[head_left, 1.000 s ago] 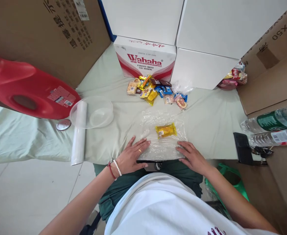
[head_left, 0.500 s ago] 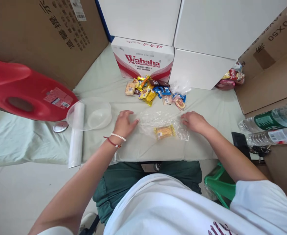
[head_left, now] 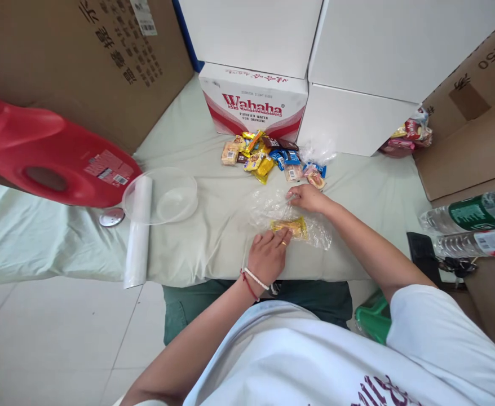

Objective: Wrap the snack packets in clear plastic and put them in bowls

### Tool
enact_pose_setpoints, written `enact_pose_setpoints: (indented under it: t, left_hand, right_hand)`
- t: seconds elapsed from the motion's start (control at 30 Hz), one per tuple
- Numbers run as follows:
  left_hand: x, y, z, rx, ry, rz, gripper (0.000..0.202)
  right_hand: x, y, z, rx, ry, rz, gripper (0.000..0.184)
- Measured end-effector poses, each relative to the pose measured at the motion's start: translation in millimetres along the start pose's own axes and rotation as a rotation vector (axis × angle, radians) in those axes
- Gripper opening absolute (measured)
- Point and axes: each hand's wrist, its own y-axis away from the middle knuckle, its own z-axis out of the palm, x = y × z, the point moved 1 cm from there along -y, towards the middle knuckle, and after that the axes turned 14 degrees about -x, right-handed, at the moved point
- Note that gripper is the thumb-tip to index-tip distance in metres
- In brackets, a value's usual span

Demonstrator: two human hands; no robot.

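Observation:
On the pale green cloth lies a crumpled sheet of clear plastic film point(head_left: 264, 204). A yellow-wrapped snack point(head_left: 300, 226) rests on it. The stretched fingers of my left hand point(head_left: 268, 258) lie on the snack's near left side, covering part of it. My right hand point(head_left: 309, 198) is at the film's far edge, fingers closed in a pinch on it. Just beyond, a pile of small wrapped snacks point(head_left: 264, 163) sits in front of the Wahaha carton.
A clear plastic bowl point(head_left: 188, 194) and a white roll point(head_left: 136, 254) are on the left, beside a red jug point(head_left: 74, 163). The Wahaha carton point(head_left: 253, 107) and white boxes point(head_left: 353, 118) stand at the back. Plastic bottles point(head_left: 476, 217) lie at the right.
My left hand has moved right, from beside the film onto the snack. My right hand has shifted left and away from me to the film's far edge.

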Motion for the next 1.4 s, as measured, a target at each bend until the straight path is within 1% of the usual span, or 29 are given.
enact_pose_setpoints:
  t: [0.07, 0.13, 0.17, 0.2, 0.27, 0.3, 0.33, 0.37, 0.4, 0.43, 0.47, 0.5, 0.53, 0.57, 0.67, 0.77, 0.83, 0.9, 0.97, 1.03, 1.07, 1.1, 1.13, 1.17, 1.23, 1.27, 1.3, 1.37, 1.4]
  left_hand:
    - [-7, -10, 3.2, -0.007, 0.008, -0.045, 0.051]
    - [-11, -14, 5.5, -0.005, 0.024, -0.056, 0.047]
    - [-13, -13, 7.0, -0.002, 0.047, -0.062, 0.043]
    - [-15, -12, 8.9, 0.002, 0.089, -0.063, 0.039]
    - [-22, -8, 13.9, 0.031, 0.246, -0.038, 0.032]
    - [-27, -5, 16.7, 0.072, 0.351, -0.036, 0.031]
    - [-33, -3, 19.3, 0.140, 0.456, -0.065, 0.032]
    - [-40, -1, 21.6, 0.235, 0.541, -0.138, 0.032]
    - [-48, 1, 23.5, 0.344, 0.588, -0.255, 0.030]
    - [-55, 2, 25.0, 0.449, 0.588, -0.395, 0.028]
    - [-62, 1, 26.0, 0.527, 0.548, -0.530, 0.028]
    - [-67, -1, 26.6, 0.566, 0.488, -0.634, 0.031]
    - [-70, -4, 26.9, 0.565, 0.425, -0.696, 0.035]
    - [-72, -9, 26.9, 0.537, 0.376, -0.718, 0.038]
    - [-66, -26, 24.5, 0.458, 0.352, -0.658, 0.034]
    - [-47, -39, 16.9, 0.463, 0.516, -0.539, 0.021]
    - [-30, -44, 10.8, 0.413, 0.645, -0.418, 0.011]
    - [-13, -46, 6.2, 0.311, 0.676, -0.265, 0.008]
    - [-1, -42, 5.5, 0.213, 0.578, -0.130, 0.011]
    - [6, -36, 9.4, 0.154, 0.418, -0.048, 0.020]
    - [7, -32, 12.9, 0.136, 0.338, -0.022, 0.025]
    - [7, -28, 16.9, 0.124, 0.268, -0.002, 0.029]
    - [7, -25, 21.3, 0.115, 0.212, 0.014, 0.033]
    - [7, -22, 25.5, 0.106, 0.168, 0.026, 0.035]
    - [5, -18, 32.5, 0.087, 0.105, 0.033, 0.041]
    - [4, -17, 34.8, 0.077, 0.085, 0.032, 0.043]
    - [4, -17, 36.2, 0.068, 0.071, 0.030, 0.045]
    - [2, -16, 36.8, 0.059, 0.053, 0.034, 0.046]
    - [2, -17, 36.5, 0.057, 0.046, 0.041, 0.046]
  right_hand:
    - [-5, 20, 5, 0.004, -0.037, -0.136, 0.029]
    - [-14, 45, 21, -0.019, 0.046, -0.283, 0.034]
    - [-18, 57, 31, -0.038, 0.118, -0.328, 0.037]
    - [-22, 68, 42, -0.052, 0.195, -0.345, 0.042]
    - [-29, 84, 62, -0.051, 0.323, -0.314, 0.049]
    - [-31, 88, 70, -0.038, 0.372, -0.285, 0.052]
    - [-33, 90, 76, -0.024, 0.416, -0.259, 0.054]
    - [-34, 91, 81, -0.015, 0.454, -0.239, 0.055]
    - [-35, 91, 84, -0.007, 0.481, -0.224, 0.055]
    - [-37, 90, 85, 0.003, 0.497, -0.213, 0.055]
    - [-38, 89, 86, 0.013, 0.503, -0.208, 0.054]
    - [-39, 88, 87, 0.023, 0.503, -0.206, 0.053]
    - [-40, 87, 87, 0.033, 0.499, -0.204, 0.053]
    - [-40, 87, 88, 0.044, 0.493, -0.202, 0.052]
    - [-42, 89, 89, 0.062, 0.463, -0.188, 0.050]
    - [-45, 90, 92, 0.057, 0.423, -0.161, 0.045]
    - [-45, 90, 98, 0.058, 0.385, -0.151, 0.040]
    - [-43, 92, 103, 0.087, 0.312, -0.163, 0.035]
    - [-38, 97, 108, 0.123, 0.212, -0.246, 0.033]
    - [-27, 106, 109, 0.131, 0.089, -0.387, 0.029]
    - [-20, 111, 109, 0.148, 0.015, -0.426, 0.027]
    - [-12, 115, 108, 0.204, -0.060, -0.406, 0.027]
    - [-3, 118, 108, 0.296, -0.121, -0.325, 0.028]
    - [7, 121, 107, 0.410, -0.156, -0.199, 0.030]
    - [23, 122, 107, 0.609, -0.144, 0.070, 0.043]
    - [28, 121, 107, 0.644, -0.116, 0.151, 0.048]
    - [31, 120, 106, 0.632, -0.098, 0.180, 0.047]
    - [28, 115, 102, 0.563, -0.126, 0.149, 0.031]
    - [23, 112, 97, 0.533, -0.153, 0.121, 0.024]
